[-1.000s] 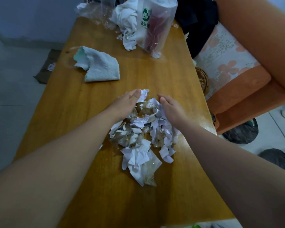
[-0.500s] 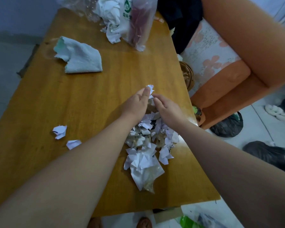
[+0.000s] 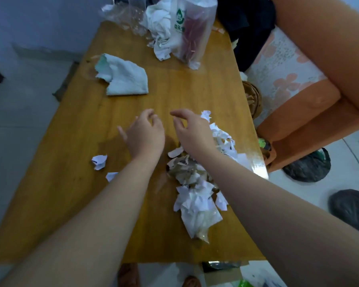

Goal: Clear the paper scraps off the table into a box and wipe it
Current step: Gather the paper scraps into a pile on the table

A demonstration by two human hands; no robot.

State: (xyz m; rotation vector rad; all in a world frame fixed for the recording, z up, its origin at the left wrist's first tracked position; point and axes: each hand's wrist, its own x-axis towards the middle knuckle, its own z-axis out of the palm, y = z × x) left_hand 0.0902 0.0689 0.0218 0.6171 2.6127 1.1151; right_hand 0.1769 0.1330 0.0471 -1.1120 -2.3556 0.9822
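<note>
Both hands are out over the wooden desk (image 3: 75, 204), and neither has a grip on anything. The left hand (image 3: 144, 134) hangs over bare wood near the middle, fingers loosely curled and spread, empty. The right hand (image 3: 192, 133) sits just beside it, also loose and curled, its wrist lying across the far part of the pile of paper scraps (image 3: 197, 183); whether its fingertips touch the desk is hard to tell from this angle.

That pile runs along the right side of the desk, from near the right hand back toward the near edge, white torn bits mixed with some clear, stained plastic. Two stray scraps (image 3: 100, 161) lie well apart from it on the left, the nearer one partly tucked behind the left forearm.

Farther back on the left rests a crumpled pale cloth (image 3: 124, 78). At the far end stands a plastic bag (image 3: 192, 30) with a green logo, white fabric bunched against it. Below the near edge, part of a cardboard box (image 3: 222, 274) shows on the floor. An orange sofa (image 3: 319, 65) fills the right.
</note>
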